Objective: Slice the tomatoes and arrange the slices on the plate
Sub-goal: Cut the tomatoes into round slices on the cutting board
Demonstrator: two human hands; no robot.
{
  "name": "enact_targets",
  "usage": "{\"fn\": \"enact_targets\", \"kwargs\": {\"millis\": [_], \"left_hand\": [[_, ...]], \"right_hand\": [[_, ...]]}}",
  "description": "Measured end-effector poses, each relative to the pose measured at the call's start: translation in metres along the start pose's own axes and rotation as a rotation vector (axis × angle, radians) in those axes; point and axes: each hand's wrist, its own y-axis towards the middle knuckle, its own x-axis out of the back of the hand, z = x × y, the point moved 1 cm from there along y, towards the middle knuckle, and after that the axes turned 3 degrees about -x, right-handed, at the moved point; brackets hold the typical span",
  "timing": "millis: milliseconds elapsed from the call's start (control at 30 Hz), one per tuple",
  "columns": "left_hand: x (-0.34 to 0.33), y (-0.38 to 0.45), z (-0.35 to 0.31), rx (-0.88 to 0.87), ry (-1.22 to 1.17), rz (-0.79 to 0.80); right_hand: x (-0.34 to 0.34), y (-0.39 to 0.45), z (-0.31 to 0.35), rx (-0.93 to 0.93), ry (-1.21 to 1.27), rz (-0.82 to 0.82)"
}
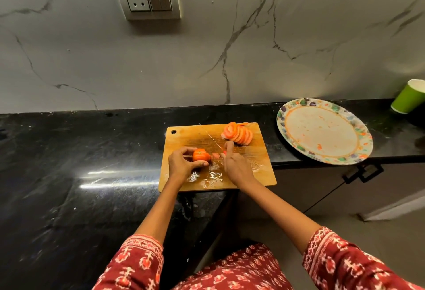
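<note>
A wooden cutting board [262, 170] lies on the black counter. My left hand [181, 163] grips a partly cut tomato [200, 155] on the board's left half. My right hand [236, 164] holds a knife [212, 139] with the index finger stretched along its back; the thin blade points up and left, just right of the tomato. A loose slice [215, 155] lies between tomato and knife. A row of several tomato slices [238, 133] leans together at the board's far right. The patterned plate [292, 115] sits to the right with no slices on it.
A green paper cup [408, 96] stands at the far right by the marble wall. The board's near right corner and the plate's near rim overhang the counter edge. Juice wets the board's front. A cabinet handle [363, 172] hangs below the plate.
</note>
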Motion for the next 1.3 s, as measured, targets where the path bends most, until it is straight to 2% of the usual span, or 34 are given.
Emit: {"fn": "enact_targets", "kwargs": {"millis": [167, 300, 533, 800, 1133, 1300], "left_hand": [[0.0, -0.001, -0.001, 0.013, -0.013, -0.004], [-0.001, 0.0, 0.0, 0.021, -0.009, -0.001], [-0.003, 0.001, 0.001, 0.022, 0.023, -0.006], [-0.001, 0.001, -0.001, 0.028, 0.037, -0.003], [-0.001, 0.0, -0.002, 0.029, 0.034, 0.0], [-0.001, 0.0, -0.003, 0.016, 0.024, -0.001]], "right_hand": [[0.01, 0.001, 0.006, -0.231, 0.67, 0.236], [0.01, -0.002, 0.004, -0.316, 0.834, 0.343], [0.004, 0.002, -0.004, -0.197, 0.506, 0.156], [0.004, 0.001, -0.004, -0.15, 0.43, 0.089], [0.008, -0.003, 0.001, -0.139, 0.367, 0.11], [0.003, -0.015, 0.015, -0.191, 0.313, 0.216]]}}
